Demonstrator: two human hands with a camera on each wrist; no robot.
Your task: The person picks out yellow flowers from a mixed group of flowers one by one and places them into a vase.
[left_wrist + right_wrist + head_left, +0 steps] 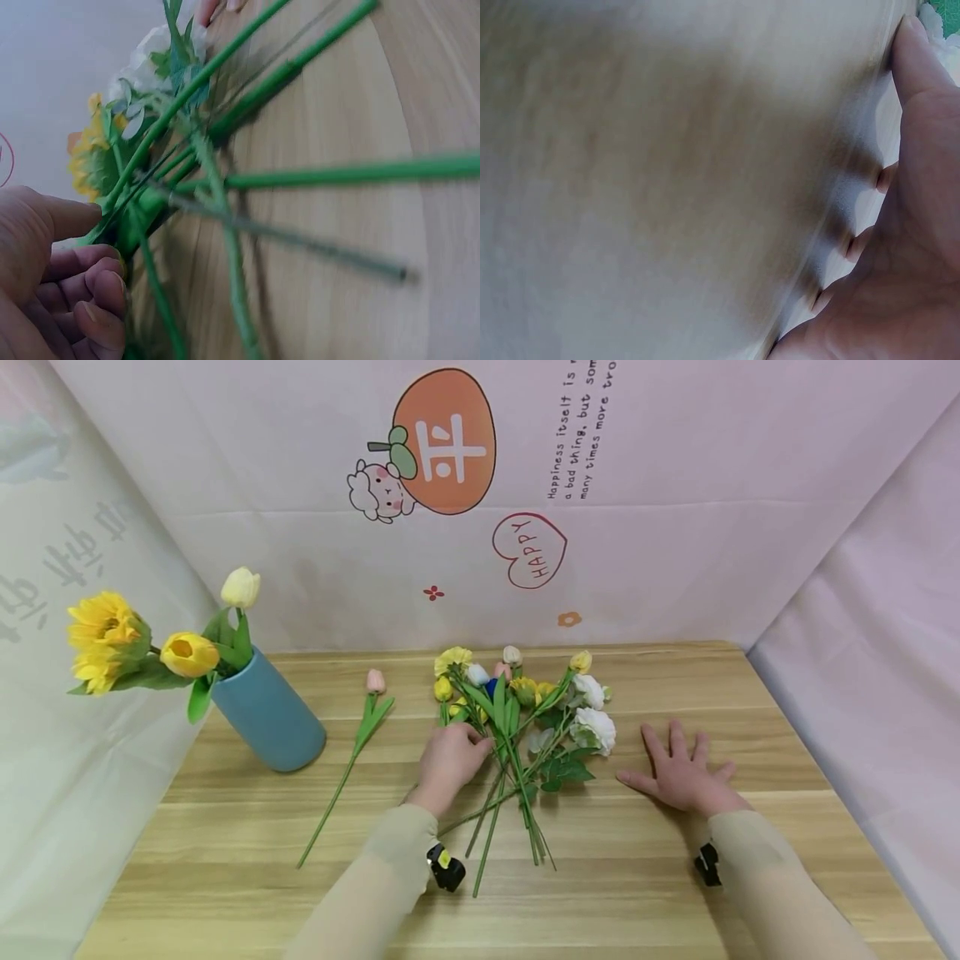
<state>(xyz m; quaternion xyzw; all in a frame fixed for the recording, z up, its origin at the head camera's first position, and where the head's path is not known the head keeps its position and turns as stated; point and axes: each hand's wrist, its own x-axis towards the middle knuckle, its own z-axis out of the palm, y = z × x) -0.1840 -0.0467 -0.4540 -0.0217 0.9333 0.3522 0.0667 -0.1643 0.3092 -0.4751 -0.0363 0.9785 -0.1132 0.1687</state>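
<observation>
Artificial flowers lie in a crossed pile at the middle of the wooden table, with yellow, white, pink and blue heads. My left hand is at the pile's left side, fingers curled. Thumb and fingertips pinch a green flower stem there; which flower it belongs to cannot be told. White blooms form the pile's right side. Beyond them my right hand rests on the table, fingers spread and holding nothing. In the right wrist view its fingertips touch the wood.
A blue vase tilts at the left, holding a sunflower, a yellow tulip and a white tulip. One pink tulip lies between vase and pile. A printed cloth hangs behind the wooden table.
</observation>
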